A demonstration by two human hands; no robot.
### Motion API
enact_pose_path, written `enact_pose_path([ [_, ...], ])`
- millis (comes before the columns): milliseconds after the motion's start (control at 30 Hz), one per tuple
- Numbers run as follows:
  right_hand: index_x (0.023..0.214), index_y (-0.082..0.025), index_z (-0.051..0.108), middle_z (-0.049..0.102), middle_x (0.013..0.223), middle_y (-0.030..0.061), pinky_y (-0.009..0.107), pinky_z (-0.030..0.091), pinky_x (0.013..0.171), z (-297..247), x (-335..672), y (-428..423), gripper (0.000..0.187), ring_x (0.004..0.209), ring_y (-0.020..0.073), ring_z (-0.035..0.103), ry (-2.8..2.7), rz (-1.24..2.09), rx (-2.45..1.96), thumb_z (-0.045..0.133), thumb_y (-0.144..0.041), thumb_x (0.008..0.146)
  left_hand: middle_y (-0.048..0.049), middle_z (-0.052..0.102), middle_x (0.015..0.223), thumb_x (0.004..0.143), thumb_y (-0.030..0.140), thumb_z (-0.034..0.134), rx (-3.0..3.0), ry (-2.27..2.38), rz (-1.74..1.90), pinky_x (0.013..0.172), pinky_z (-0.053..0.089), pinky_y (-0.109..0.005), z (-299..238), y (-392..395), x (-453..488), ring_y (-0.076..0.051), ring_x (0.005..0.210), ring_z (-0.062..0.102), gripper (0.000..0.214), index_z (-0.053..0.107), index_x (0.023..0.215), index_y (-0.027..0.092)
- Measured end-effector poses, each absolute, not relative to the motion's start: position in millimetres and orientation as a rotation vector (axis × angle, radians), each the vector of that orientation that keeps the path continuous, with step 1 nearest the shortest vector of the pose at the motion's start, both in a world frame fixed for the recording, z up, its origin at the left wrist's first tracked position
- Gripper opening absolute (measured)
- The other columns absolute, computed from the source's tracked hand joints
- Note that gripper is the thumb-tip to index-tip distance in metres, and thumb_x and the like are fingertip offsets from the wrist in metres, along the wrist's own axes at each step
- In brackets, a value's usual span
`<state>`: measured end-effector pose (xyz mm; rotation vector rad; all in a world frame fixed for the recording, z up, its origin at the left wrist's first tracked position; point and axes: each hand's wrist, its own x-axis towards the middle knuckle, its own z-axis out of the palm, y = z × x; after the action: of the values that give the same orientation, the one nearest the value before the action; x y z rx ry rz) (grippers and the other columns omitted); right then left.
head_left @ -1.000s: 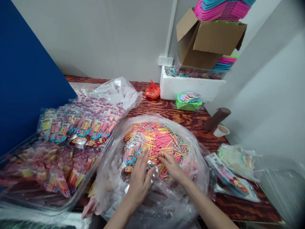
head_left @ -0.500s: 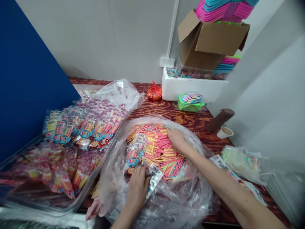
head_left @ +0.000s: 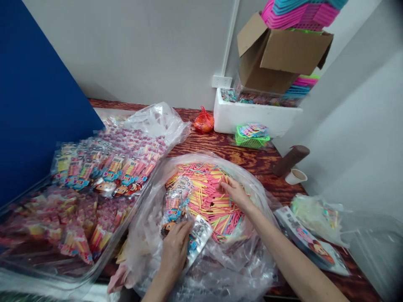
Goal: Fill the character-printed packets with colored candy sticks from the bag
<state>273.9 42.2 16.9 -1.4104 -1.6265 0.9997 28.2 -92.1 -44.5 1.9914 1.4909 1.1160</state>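
My left hand (head_left: 175,247) is closed on a printed plastic pouch (head_left: 201,234) with a silvery face, tilted over the near side of the heap. Beside its fingers, filled pouches (head_left: 174,205) with cartoon print overlap one another on the left of the heap. Thin pink, yellow and blue sticks (head_left: 211,197) fill a large clear plastic bag (head_left: 252,268) with its mouth spread wide. Over the heap, my right hand (head_left: 235,193) has its fingertips pinched together around what look like a few sticks; the fingers partly hide them.
On the left, a clear tray (head_left: 103,256) holds many filled pouches (head_left: 118,167). Behind stand a red bag of fruit (head_left: 204,121), a green basket (head_left: 252,140) and a white foam box (head_left: 258,115). A brown bottle (head_left: 291,160), paper cup (head_left: 296,176) and flat printed pouches (head_left: 308,243) are at right.
My right hand has drawn its fingers together and lifted slightly from the sticks. My left hand has moved a little toward me and left, and more of the silvery pouch's print shows.
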Motion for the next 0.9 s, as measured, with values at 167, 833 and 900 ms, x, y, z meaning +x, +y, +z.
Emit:
enact_pose_path([
  [167,0.080,-0.020,0.056,0.060,0.064,-0.0031,0.027,0.047,0.063,13.8,257.7,0.0,0.028,0.057,0.0127,0.058,-0.999,1.561,-1.072,0.069,-0.044,0.073,-0.0081,0.072,0.099,0.087,0.040,0.056,1.398,1.457,1.150,0.088,0.049,-0.035,-19.1,-91.4,29.8,-0.024,0.097,0.064,0.027,0.072,0.095,0.020],
  [833,0.081,-0.019,0.069,0.066,0.081,0.0032,0.030,0.044,0.080,21.9,223.4,-61.8,0.019,0.083,0.0178,0.060,-1.302,1.445,-1.034,0.060,-0.034,0.087,0.0047,0.052,0.059,0.069,0.044,0.073,0.792,1.316,1.136,0.052,0.036,-0.019,-5.4,-84.5,31.1,-0.009,0.054,0.045,0.031,0.059,0.074,0.016],
  [900,0.082,-0.020,0.069,0.066,0.082,0.0030,0.030,0.044,0.080,24.1,221.9,-63.7,0.017,0.084,0.0181,0.060,-1.329,1.410,-1.044,0.059,-0.032,0.088,0.0052,0.050,0.057,0.068,0.045,0.074,0.755,1.311,1.161,0.050,0.035,-0.018,-3.0,-84.3,29.4,-0.008,0.052,0.043,0.033,0.058,0.069,0.016],
])
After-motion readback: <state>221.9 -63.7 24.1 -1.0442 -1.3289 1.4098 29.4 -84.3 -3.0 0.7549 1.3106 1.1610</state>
